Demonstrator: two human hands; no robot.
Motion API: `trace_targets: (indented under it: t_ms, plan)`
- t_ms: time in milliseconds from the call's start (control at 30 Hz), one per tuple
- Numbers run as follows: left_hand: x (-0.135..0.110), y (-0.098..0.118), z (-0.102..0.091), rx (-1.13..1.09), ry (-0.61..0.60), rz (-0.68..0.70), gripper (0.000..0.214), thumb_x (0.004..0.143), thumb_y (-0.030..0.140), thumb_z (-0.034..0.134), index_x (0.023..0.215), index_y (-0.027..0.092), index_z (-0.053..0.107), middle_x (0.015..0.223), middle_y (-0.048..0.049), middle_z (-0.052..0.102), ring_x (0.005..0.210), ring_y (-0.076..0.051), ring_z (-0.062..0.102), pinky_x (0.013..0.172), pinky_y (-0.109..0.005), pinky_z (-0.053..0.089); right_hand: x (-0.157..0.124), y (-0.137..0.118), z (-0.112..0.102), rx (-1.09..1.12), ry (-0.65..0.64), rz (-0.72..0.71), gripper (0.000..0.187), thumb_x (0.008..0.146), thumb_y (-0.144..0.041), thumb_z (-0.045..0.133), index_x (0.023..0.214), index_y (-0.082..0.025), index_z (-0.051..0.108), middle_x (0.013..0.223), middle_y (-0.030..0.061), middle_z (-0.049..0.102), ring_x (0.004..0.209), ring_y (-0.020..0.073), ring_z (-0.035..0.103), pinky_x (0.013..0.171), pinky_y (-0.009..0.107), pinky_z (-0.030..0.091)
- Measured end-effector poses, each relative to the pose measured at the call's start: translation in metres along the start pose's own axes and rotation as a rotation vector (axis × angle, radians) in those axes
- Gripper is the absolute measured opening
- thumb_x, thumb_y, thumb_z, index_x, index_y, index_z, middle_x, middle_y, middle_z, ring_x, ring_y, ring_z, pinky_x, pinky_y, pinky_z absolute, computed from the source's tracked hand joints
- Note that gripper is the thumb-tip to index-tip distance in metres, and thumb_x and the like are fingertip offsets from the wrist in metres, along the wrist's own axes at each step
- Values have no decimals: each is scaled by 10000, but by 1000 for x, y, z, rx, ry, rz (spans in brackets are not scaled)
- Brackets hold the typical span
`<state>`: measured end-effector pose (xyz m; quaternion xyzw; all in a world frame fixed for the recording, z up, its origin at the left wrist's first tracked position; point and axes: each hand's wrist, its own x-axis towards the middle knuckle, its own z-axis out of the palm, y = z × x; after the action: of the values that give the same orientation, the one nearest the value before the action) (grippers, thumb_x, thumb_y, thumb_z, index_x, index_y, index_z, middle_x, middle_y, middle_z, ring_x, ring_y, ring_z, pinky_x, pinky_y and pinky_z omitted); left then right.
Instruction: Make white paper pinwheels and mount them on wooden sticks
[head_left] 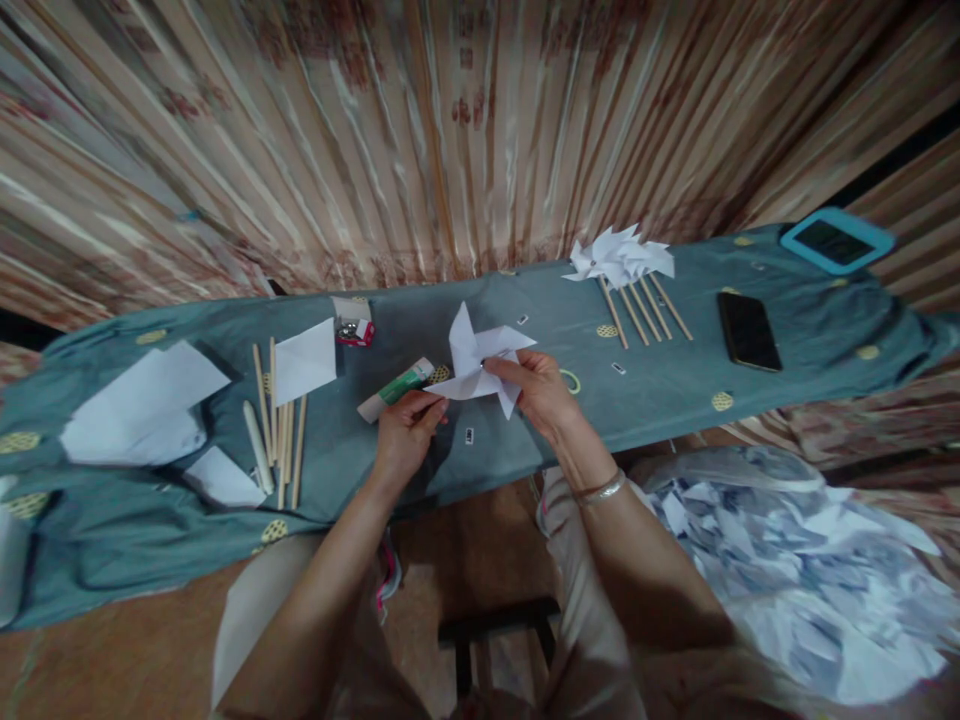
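Note:
A white paper pinwheel (466,352) is held up over the table's middle between my hands. My left hand (405,432) is closed, its fingertips pinching at the pinwheel's lower left blade tip. My right hand (544,392) grips the pinwheel from the right, thumb near a small dark spot at its centre. No stick shows on this pinwheel; its back is hidden. Just behind my left hand lies a green and white box (397,388). Beyond it stands an opened small red box (354,328) with shiny bits inside. A yellow-green ring (571,381) lies by my right hand.
Finished pinwheels on sticks (622,258) lie at the back right, near a black phone (750,330) and a blue-framed device (836,240). Leftward are loose wooden sticks (289,440), a white square (305,362) and stacked paper (139,410). A bag of paper scraps (810,570) stands lower right.

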<state>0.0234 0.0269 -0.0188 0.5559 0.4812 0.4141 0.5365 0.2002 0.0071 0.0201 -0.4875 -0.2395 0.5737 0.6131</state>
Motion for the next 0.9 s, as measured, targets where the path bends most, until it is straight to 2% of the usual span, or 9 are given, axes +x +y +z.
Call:
trace_targets:
  t_ms: [100,167,233,333,400,500,600,900]
  plan:
    - [1,0,-1,12,-3,27,140,654,333,765,722,211,770,823,-37,738,813,-204,664,766,-282,516,0,3,-4,-40,-10,25,284,424,-343,914,576,-201,720,610,-26,712,539,105,590,539,230,461]
    - [1,2,-2,-22,24,45,188,679,336,756,806,199,783,938,-54,757,945,-223,672,906,-304,497,-1,4,-6,-73,-25,37,290,437,-353,911,600,-198,728,638,-20,721,548,111,596,545,239,464]
    - [1,5,-3,-137,63,18,264,716,384,740,878,179,780,975,-70,761,982,-230,675,938,-320,494,-2,7,-8,-127,-43,40,290,464,-361,904,637,-197,738,665,-14,727,558,117,598,550,248,461]
    - [-2,12,-1,-423,16,-100,462,761,582,667,908,154,759,989,-106,759,983,-258,688,851,-347,541,-4,11,-8,-206,-87,14,266,511,-369,891,660,-206,742,674,-18,719,582,124,605,581,265,471]
    - [-5,16,1,-501,-53,-149,541,717,655,681,878,143,747,934,-108,760,940,-264,697,814,-350,548,-5,15,-6,-232,-126,-3,256,526,-376,887,665,-215,744,679,-23,718,602,130,615,610,276,488]
    - [-8,19,3,-449,-114,-205,459,579,516,848,803,133,732,785,-71,745,793,-223,694,769,-320,531,-8,19,-2,-257,-182,6,265,539,-404,879,675,-216,752,686,-17,728,601,133,613,596,272,489]
    - [-10,19,3,-427,-109,-283,407,508,384,896,769,118,734,735,-56,734,676,-167,656,708,-286,509,-9,22,0,-288,-220,5,264,548,-428,872,644,-218,744,666,-14,727,584,137,604,564,267,479]
    - [-11,22,3,-464,-39,-345,344,456,324,911,684,125,749,668,-23,728,583,-119,610,619,-240,480,-7,25,-4,-355,-233,-2,322,549,-467,879,663,-202,739,657,-4,712,588,146,604,591,289,473]
